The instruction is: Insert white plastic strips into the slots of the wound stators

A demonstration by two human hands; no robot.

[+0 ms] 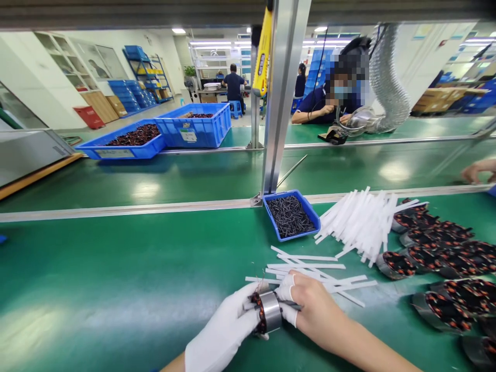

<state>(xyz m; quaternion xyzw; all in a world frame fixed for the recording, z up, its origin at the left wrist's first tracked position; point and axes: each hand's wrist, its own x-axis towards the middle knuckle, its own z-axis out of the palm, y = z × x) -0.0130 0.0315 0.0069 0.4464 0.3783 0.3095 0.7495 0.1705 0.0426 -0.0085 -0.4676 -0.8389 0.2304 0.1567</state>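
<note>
My left hand (225, 330), in a white glove, wraps around a small wound motor stator (267, 311) with a metal ring and copper-red coils. My right hand (313, 310), bare except for white finger cots, pinches the same stator from the right side. Both hands hold it just above the green mat near the front edge. Loose white strips (310, 271) lie just beyond my hands. A bigger heap of white strips (358, 222) lies further back to the right. A small blue tray (279, 232) of thin black pieces stands behind them.
Several more stators (437, 253) are piled at the right. A metal post (281, 98) rises behind the tray. Blue crates (196, 135) sit across the green conveyor belt (155, 178). A person in blue works opposite; another person's hand (478, 170) shows at the right edge.
</note>
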